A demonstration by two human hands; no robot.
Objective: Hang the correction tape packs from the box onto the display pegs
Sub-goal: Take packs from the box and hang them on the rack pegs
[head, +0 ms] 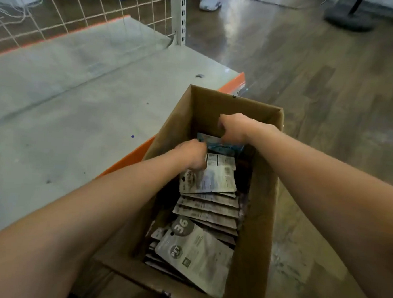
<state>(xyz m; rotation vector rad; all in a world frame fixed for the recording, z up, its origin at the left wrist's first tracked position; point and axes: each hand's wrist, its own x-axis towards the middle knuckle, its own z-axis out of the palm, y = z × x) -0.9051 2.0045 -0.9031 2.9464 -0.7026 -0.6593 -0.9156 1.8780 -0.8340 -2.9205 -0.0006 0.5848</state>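
2 hands, left hand (194, 154) and right hand (234, 128), grip packs (208, 179) inside the box (260, 198).

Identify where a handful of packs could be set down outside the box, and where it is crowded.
Free: the grey shelf between the wire grid and the orange edge. Crowded: inside the box, where both hands work among stacked packs.
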